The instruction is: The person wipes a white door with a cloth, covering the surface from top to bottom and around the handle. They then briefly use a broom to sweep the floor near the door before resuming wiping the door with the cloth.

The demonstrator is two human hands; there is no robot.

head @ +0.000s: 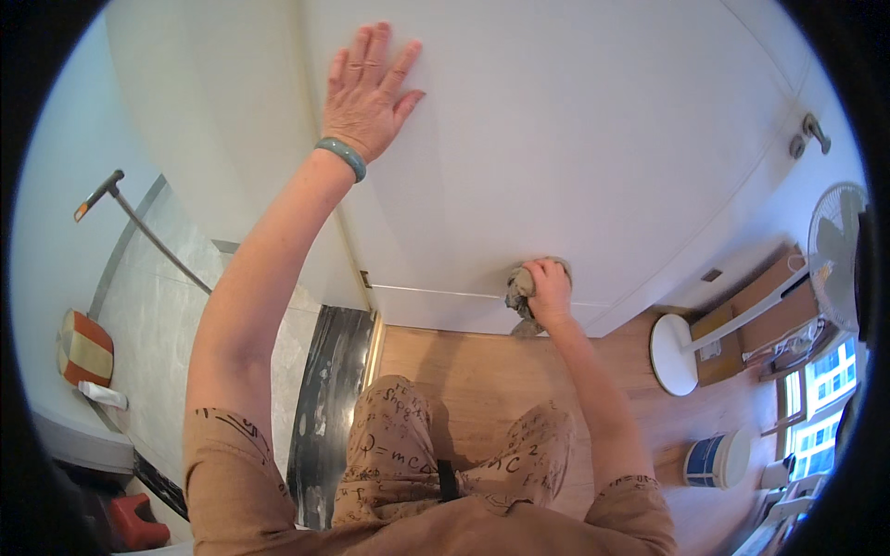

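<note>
My left hand (368, 97) lies flat with spread fingers on a white door (556, 139), high up near its hinge edge. A green bangle (342, 158) circles that wrist. Lower down, my right hand (549, 288) grips a crumpled grey-brown cloth (521, 292) and presses it to the door's lower part, by a thin horizontal groove. Part of the cloth hangs below the fingers. A metal lever handle (815, 135) with a lock below it sits at the door's far right.
A white standing fan (674, 354) and cardboard boxes (758, 326) stand to the right, with a white-and-blue bucket (716, 460) nearer. Left of the dark stone threshold (327, 389) are a long-handled tool (160, 240), an orange-and-cream stool (87, 347) and a red plastic object (139, 521).
</note>
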